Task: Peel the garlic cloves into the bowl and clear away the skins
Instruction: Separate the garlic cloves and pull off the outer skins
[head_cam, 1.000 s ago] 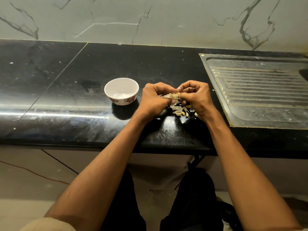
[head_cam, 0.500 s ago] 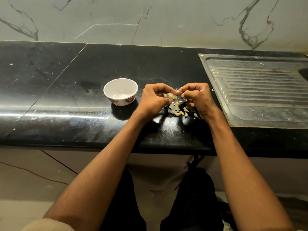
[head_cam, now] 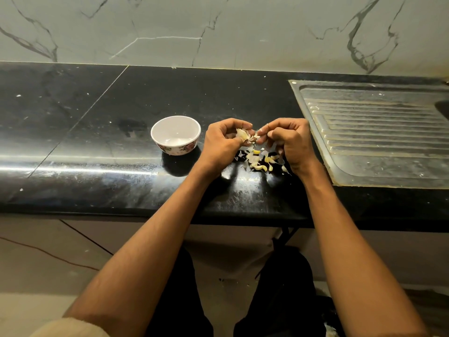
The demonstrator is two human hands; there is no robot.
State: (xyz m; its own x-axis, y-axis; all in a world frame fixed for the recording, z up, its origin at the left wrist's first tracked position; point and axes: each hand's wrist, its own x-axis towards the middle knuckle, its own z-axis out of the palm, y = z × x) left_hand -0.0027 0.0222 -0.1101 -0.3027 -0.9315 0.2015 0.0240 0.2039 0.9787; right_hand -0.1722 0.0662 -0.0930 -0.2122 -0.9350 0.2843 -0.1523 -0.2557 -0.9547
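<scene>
Garlic clove (head_cam: 243, 135) peeling is shown from above, on a long black bench (head_cam: 97, 147) backed by a pale marbled wall (head_cam: 218, 27). A steel draining board (head_cam: 379, 132) is set into the bench at the right. Two bare forearms are stretched from the lower edge to the middle of the bench. The left hand (head_cam: 222, 142) is curled with its grip grasping the clove, which is held just above the bench, right of the bowl. The right hand (head_cam: 289, 138) is curled close beside it, and a shred of skin seems to be pinched at the fingertips. A white bowl (head_cam: 175, 135) with a flowered outer wall is placed just left of the left hand. A small heap of skins (head_cam: 258, 160) is scattered on the bench beneath the hands.
</scene>
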